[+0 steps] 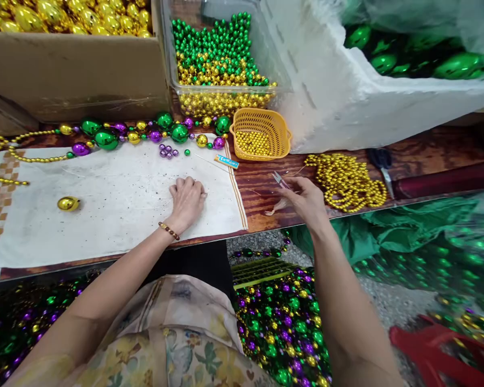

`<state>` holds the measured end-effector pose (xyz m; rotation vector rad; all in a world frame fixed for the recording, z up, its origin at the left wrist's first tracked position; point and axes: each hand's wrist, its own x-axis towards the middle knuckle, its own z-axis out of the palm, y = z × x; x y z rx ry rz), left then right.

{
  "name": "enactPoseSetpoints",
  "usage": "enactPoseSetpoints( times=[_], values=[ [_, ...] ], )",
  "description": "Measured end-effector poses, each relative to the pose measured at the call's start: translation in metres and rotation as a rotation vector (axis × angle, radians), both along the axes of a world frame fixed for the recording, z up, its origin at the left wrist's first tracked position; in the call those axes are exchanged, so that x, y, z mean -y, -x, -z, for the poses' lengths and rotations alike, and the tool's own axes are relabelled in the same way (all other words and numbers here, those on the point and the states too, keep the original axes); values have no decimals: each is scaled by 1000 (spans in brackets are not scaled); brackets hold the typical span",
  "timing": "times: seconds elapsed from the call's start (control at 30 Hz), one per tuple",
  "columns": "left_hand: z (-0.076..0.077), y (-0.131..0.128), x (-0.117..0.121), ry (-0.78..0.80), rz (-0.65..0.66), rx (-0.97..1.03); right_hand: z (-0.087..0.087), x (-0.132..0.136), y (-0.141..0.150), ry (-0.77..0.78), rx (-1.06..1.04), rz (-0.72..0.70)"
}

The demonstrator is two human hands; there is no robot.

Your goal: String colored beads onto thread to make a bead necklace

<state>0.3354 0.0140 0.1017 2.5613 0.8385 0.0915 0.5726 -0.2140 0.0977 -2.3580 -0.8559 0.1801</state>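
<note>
My left hand (186, 204) rests on the white cloth (116, 226) with its fingers curled down and closed. Whatever it may hold is hidden beneath it. My right hand (308, 201), over the wooden table to the right of the cloth, grips small snips (281, 180) with their metal tips pointing up and left. Small purple beads (168, 151) and one green bead (187, 152) lie beyond my left hand, near a blue packet (226, 161). A large gold bead (68, 203) sits on the cloth's left part. Behind them stretches a strung bead garland (134, 137) of green, purple and gold.
A yellow basket (282, 134) holds gold beads. Gold bead strands (349, 183) and scissors (385, 172) lie to the right. At the back stand a cardboard box (84, 70), a clear bin (226, 88) and a white foam box (347, 118). Finished-looking strands fill containers (266, 274) below.
</note>
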Motion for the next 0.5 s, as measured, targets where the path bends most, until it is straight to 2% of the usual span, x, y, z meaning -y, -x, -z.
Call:
enactPoseSetpoints(
  times=[0.17,0.23,0.3,0.4,0.43,0.5],
  values=[
    [-4,3,2,129,-72,123,8,-4,-3,275,101,-50],
    [-14,10,2,237,-135,273,11,-5,-4,271,124,-41],
    [-29,24,1,421,-187,510,13,-8,-4,219,135,-81],
    [-54,66,-4,791,-203,798,13,-17,1,151,139,-168],
    [-61,86,-7,904,-204,814,14,-21,3,139,134,-182],
    [-69,133,-12,1094,-201,692,14,-28,8,140,135,-223]
  ],
)
